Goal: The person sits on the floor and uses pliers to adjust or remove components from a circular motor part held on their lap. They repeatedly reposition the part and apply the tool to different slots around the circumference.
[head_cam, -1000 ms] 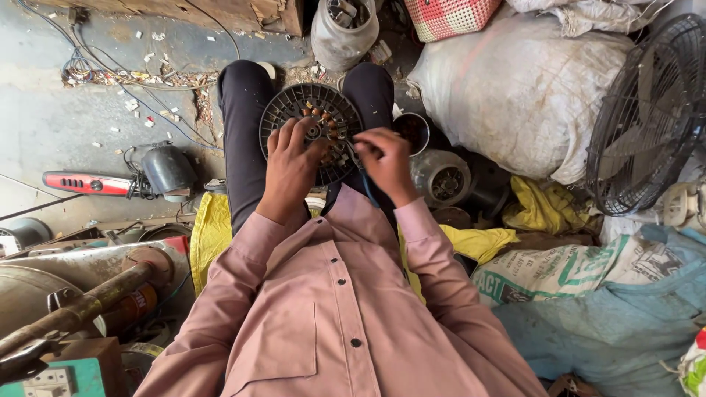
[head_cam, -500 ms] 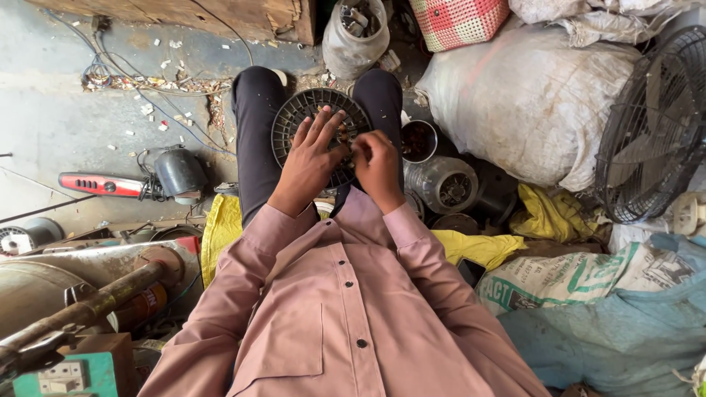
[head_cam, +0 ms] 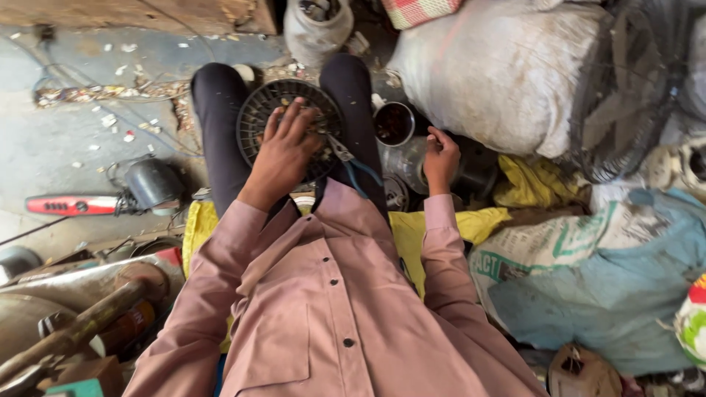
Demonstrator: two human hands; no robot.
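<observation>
Right hand (head_cam: pixel 440 158) has left the round motor stator (head_cam: pixel 288 129) and now sits curled loosely by the metal cup (head_cam: pixel 394 123), gripping nothing I can see. Left hand (head_cam: pixel 285 151) stays spread flat on the stator, pliers (head_cam: pixel 346 158) lying beside it.

A grey concrete floor (head_cam: pixel 66 140) is seen at the left, littered with pale scraps and debris along a wooden board (head_cam: pixel 132 13) at the top edge. A red tool (head_cam: pixel 70 205) and a dark motor (head_cam: pixel 153 184) lie on it. At the right, a white sack (head_cam: pixel 507 81) is stacked beside a fan guard (head_cam: pixel 632 95); a blue-green sack (head_cam: pixel 603 272) and yellow cloth (head_cam: pixel 529 184) lie below. Rusty pipes (head_cam: pixel 66 331) are piled at lower left. Daylight is soft and even.
</observation>
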